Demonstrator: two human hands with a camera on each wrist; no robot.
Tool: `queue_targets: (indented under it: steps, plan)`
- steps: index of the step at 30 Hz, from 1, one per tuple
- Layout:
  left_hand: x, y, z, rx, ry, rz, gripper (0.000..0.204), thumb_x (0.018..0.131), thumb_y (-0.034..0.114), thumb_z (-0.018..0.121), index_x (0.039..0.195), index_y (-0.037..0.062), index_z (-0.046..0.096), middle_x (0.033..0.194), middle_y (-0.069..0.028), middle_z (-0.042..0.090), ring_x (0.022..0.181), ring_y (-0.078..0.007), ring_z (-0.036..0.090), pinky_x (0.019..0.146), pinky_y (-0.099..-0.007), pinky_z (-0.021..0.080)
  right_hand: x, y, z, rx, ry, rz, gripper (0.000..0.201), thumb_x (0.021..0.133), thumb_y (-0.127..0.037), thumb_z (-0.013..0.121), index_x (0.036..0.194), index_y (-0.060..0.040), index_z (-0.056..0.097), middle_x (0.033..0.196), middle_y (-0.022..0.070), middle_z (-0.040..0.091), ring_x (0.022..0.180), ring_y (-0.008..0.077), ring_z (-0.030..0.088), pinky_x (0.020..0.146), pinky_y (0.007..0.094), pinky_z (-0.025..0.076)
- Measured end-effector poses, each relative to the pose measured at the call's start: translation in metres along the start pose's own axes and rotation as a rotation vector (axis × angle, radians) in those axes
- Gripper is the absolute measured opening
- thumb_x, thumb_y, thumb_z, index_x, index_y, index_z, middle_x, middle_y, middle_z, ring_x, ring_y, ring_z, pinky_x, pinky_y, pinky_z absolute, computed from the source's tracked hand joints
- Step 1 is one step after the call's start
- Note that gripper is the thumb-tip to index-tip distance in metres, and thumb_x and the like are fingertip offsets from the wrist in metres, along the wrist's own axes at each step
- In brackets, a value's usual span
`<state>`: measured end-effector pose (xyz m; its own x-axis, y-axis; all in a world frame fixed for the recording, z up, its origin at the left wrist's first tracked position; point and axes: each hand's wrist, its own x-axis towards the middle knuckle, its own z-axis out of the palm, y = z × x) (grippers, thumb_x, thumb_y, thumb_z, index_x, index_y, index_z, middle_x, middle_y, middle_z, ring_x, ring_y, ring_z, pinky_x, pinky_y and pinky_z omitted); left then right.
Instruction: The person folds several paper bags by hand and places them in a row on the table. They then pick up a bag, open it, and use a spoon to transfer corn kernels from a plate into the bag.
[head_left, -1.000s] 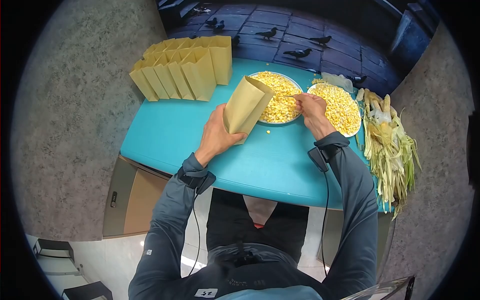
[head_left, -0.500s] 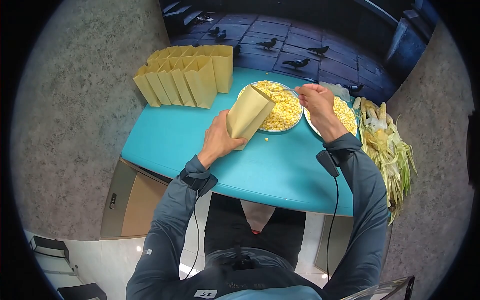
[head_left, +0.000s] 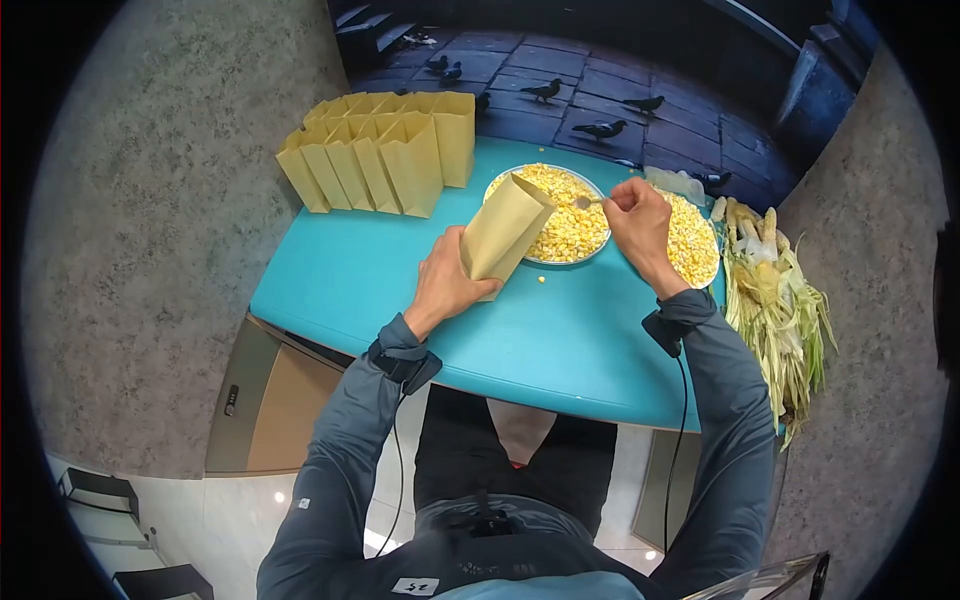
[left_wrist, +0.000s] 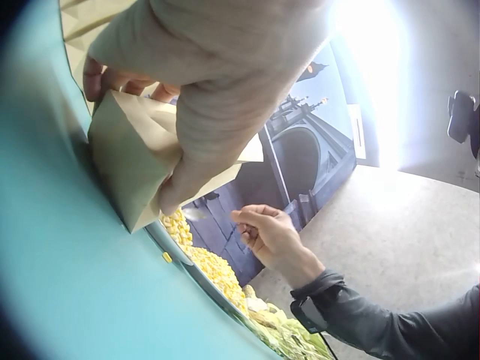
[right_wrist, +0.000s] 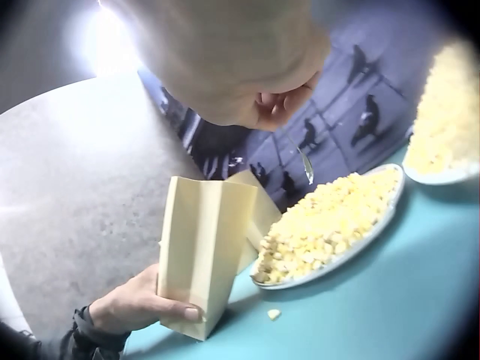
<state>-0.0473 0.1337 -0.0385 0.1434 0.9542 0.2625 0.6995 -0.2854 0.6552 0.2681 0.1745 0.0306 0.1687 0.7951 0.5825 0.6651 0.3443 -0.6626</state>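
My left hand [head_left: 447,283] grips an upright but tilted paper bag [head_left: 505,226], thumb on one side and fingers on the other; its mouth leans toward the plate of corn kernels [head_left: 570,238]. In my right hand [head_left: 641,228] is a spoon [head_left: 586,202], pinched by its handle, its bowl over that plate. The right wrist view shows the spoon [right_wrist: 306,166] above the heaped kernels [right_wrist: 330,225], apart from them. What the bag contains is hidden.
Several open paper bags [head_left: 408,165] stand at the table's back left. A second plate of kernels [head_left: 692,240] is right of the first, beside corn husks and cobs [head_left: 765,290]. One loose kernel [head_left: 541,279] lies before the first plate.
My right hand rose and moved right from the kernels with the spoon, whose bowl has since shifted over the plate's right part. My left hand keeps its grip on the bag.
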Motion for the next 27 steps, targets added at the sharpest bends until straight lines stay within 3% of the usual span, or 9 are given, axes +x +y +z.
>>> queue_targets:
  steps: [7,9,11,14,18,21,23,24,27]
  plan:
    - [-0.006,0.004,-0.005,-0.024,0.008,-0.018,0.084,0.071,0.029,0.099,0.135,0.0007,0.052,0.128,-0.0235,0.066,0.12,-0.0415,0.066,0.1,-0.051,0.054,-0.015,0.041,0.035,0.034,-0.018,0.487,0.014,0.081,-0.011,0.084,0.089,-0.0022,0.075,0.081,0.0048,0.076,0.071,0.015,0.07,0.069,0.0327,0.057]
    - [-0.007,0.007,-0.007,-0.023,0.037,-0.008,0.085,0.072,0.028,0.101,0.135,-0.0013,0.052,0.127,-0.0237,0.067,0.117,-0.0375,0.068,0.1,-0.0462,0.056,-0.013,0.051,0.037,0.281,-0.064,0.702,0.012,0.081,-0.011,0.083,0.085,-0.0025,0.075,0.079,0.0073,0.076,0.069,0.0166,0.072,0.065,0.0327,0.057]
    - [-0.006,0.006,-0.009,-0.062,0.048,0.003,0.082,0.072,0.026,0.1,0.133,-0.0006,0.052,0.125,-0.0236,0.066,0.115,-0.0392,0.068,0.098,-0.0473,0.057,-0.014,0.064,0.039,0.3,-0.1,0.722,0.014,0.08,-0.012,0.084,0.084,-0.0026,0.075,0.077,0.0071,0.075,0.067,0.0154,0.07,0.062,0.0318,0.055]
    - [-0.007,0.009,-0.009,-0.105,0.068,0.008,0.081,0.072,0.024,0.099,0.132,-0.0003,0.052,0.123,-0.0234,0.066,0.112,-0.0403,0.069,0.095,-0.0478,0.058,-0.02,0.053,0.024,0.005,-0.241,0.461,0.015,0.082,-0.016,0.083,0.084,-0.003,0.075,0.076,0.0082,0.076,0.068,0.0175,0.071,0.064,0.0352,0.056]
    - [-0.01,0.008,-0.006,-0.163,0.112,-0.029,0.083,0.073,0.023,0.099,0.136,-0.0007,0.05,0.124,-0.0231,0.066,0.111,-0.0387,0.07,0.096,-0.0476,0.059,-0.025,0.054,0.017,-0.138,-0.334,0.308,0.023,0.084,-0.022,0.082,0.092,-0.0011,0.076,0.081,0.0129,0.077,0.072,0.0257,0.073,0.068,0.0415,0.058]
    - [-0.012,0.004,-0.007,-0.144,0.118,-0.027,0.085,0.074,0.023,0.098,0.14,0.0002,0.049,0.123,-0.0209,0.066,0.111,-0.0342,0.071,0.093,-0.0433,0.061,-0.027,0.051,0.012,-0.272,-0.311,0.153,0.032,0.086,-0.025,0.08,0.106,-0.0001,0.074,0.096,0.019,0.076,0.092,0.0346,0.074,0.082,0.0465,0.058]
    - [-0.014,0.002,-0.007,-0.175,0.139,-0.023,0.084,0.074,0.023,0.098,0.139,0.0003,0.049,0.124,-0.0217,0.066,0.111,-0.0358,0.07,0.095,-0.0446,0.06,-0.022,0.044,0.004,-0.262,-0.195,-0.201,0.04,0.088,-0.027,0.081,0.117,-0.0018,0.07,0.111,0.0219,0.071,0.114,0.0382,0.068,0.098,0.0482,0.053]
    - [-0.015,0.002,-0.006,-0.211,0.162,-0.016,0.084,0.074,0.022,0.098,0.139,0.0004,0.05,0.124,-0.0226,0.066,0.112,-0.0373,0.069,0.097,-0.046,0.059,-0.016,0.022,-0.002,-0.188,-0.315,-0.138,0.043,0.09,-0.029,0.081,0.123,-0.0048,0.069,0.125,0.0216,0.064,0.13,0.0382,0.059,0.109,0.0485,0.048]
    - [-0.015,0.001,-0.005,-0.312,0.222,0.047,0.084,0.075,0.022,0.098,0.14,0.0001,0.05,0.124,-0.0202,0.067,0.114,-0.0345,0.069,0.1,-0.0445,0.058,-0.005,-0.016,0.001,-0.007,-0.371,-0.36,0.049,0.09,-0.033,0.085,0.129,-0.0089,0.069,0.141,0.02,0.058,0.135,0.0407,0.055,0.113,0.0513,0.047]
